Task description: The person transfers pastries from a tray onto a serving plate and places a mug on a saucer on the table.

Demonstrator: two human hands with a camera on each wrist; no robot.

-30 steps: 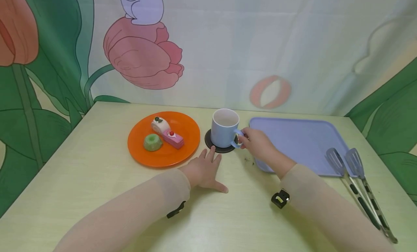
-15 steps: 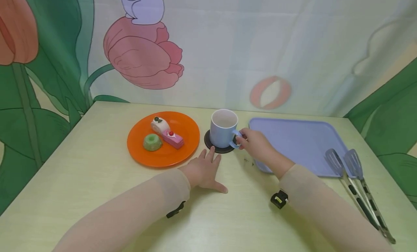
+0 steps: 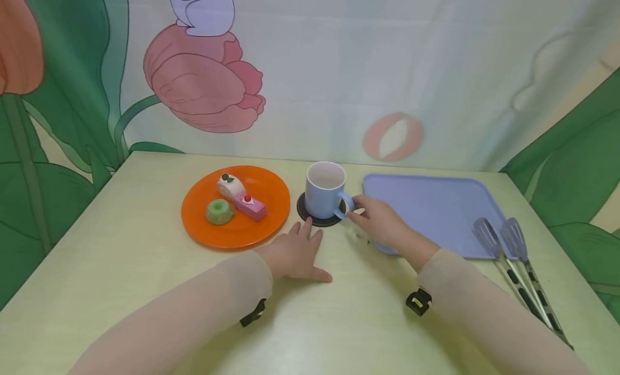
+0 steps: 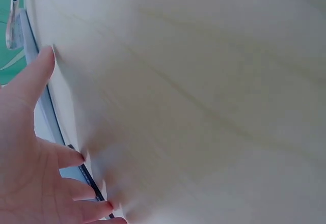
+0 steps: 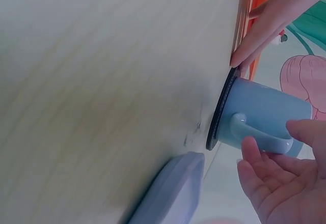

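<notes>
A light blue mug (image 3: 322, 198) stands upright on a round black coaster (image 3: 310, 218), its handle turned right. My right hand (image 3: 380, 221) is at the handle, thumb and fingers spread apart beside it; in the right wrist view the fingers (image 5: 250, 155) lie loosely near the handle, and whether they touch it is hard to tell. My left hand (image 3: 293, 252) lies with spread fingers on the table, fingertips by the coaster's front edge. In the left wrist view, that hand's fingers (image 4: 69, 156) are straight and hold nothing.
Left of the mug is an orange plate (image 3: 203, 189) with a green ring-shaped dessert (image 3: 219, 212), a white roll cake (image 3: 230, 185) and a pink cake slice (image 3: 251, 207). A lilac tray (image 3: 431, 203) lies on the right, with two pairs of tongs (image 3: 525, 273) partly over its corner. A patterned curtain hangs behind.
My right hand's fingers have loosened from the mug's handle and drawn slightly away. The mug stays on the coaster. The head view has turned a little right; my left hand keeps its place.
</notes>
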